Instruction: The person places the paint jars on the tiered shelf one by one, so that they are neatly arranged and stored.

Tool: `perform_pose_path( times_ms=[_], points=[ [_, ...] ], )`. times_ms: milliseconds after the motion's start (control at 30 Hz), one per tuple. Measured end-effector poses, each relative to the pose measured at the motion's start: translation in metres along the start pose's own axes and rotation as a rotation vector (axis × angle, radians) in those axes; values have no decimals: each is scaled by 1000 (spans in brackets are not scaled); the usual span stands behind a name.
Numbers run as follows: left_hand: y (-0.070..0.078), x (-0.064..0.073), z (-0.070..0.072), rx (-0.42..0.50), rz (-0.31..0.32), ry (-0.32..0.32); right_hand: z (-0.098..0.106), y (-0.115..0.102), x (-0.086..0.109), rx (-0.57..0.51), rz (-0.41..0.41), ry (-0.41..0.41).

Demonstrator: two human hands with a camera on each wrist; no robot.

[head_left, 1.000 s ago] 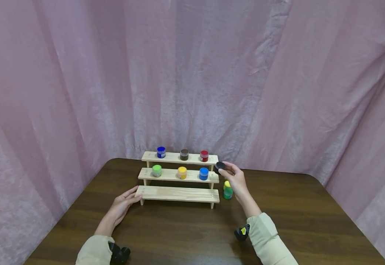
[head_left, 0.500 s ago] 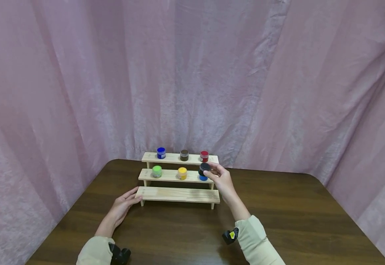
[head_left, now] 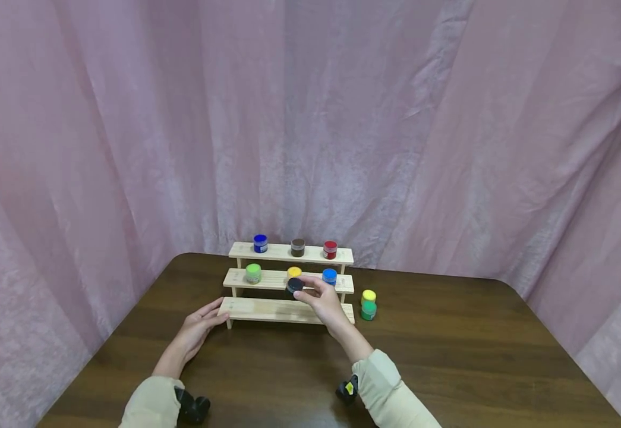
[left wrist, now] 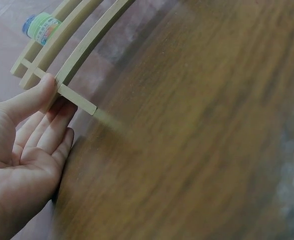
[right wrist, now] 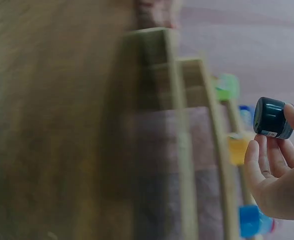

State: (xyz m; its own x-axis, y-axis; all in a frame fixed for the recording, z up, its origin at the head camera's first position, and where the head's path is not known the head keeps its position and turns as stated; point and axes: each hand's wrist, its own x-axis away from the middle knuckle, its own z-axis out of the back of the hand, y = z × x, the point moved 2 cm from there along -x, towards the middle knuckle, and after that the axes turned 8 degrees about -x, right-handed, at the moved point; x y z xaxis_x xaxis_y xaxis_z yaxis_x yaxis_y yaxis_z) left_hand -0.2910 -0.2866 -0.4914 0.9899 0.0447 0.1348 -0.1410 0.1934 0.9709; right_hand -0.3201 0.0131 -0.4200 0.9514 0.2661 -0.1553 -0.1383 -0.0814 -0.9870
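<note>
A black paint jar (head_left: 294,286) is pinched between the thumb and fingers of my right hand (head_left: 325,304), above the bottom step of a three-tier wooden stand (head_left: 262,309). In the right wrist view the jar (right wrist: 271,118) tilts on its side relative to the camera. My left hand (head_left: 195,331) holds the left end of the bottom step; its thumb (left wrist: 44,92) lies at the board's edge with the fingers beyond. On the middle step stand light green (head_left: 254,273), yellow (head_left: 293,272) and blue (head_left: 329,276) jars, the last two partly hidden.
Dark blue (head_left: 260,244), brown (head_left: 298,247) and red (head_left: 330,249) jars line the top step. Right of the stand, a yellow jar (head_left: 368,296) and a green jar (head_left: 368,310) sit on the brown table (head_left: 476,345). A pink curtain (head_left: 310,119) hangs behind.
My right hand has carried the black jar leftward and down, from the stand's right end, past the blue jar, to in front of the yellow jar. The left hand stays in place.
</note>
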Motion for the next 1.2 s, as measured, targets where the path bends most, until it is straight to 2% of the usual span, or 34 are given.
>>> perform_pose_path(
  times_ms=[100,300,500,867,967,1200],
  points=[
    [0,-1,1,1,3,10,-12,7,-2,-7,-16,-20],
    [0,-2,-1,7,-7,-8,-30,18,-6,-36,-32,-20],
    [0,-1,-5,17,12,8,-48,26,-11,-40,-42,-61],
    [0,-3,-10,27,3,-3,-63,37,-20,-9,-68,-47],
    [-1,-4,-10,30,-1,-8,-68,39,-20,38,-49,-48],
    [-1,-5,-8,40,-22,-20,-73,44,-18,238,36,-69]
  ],
)
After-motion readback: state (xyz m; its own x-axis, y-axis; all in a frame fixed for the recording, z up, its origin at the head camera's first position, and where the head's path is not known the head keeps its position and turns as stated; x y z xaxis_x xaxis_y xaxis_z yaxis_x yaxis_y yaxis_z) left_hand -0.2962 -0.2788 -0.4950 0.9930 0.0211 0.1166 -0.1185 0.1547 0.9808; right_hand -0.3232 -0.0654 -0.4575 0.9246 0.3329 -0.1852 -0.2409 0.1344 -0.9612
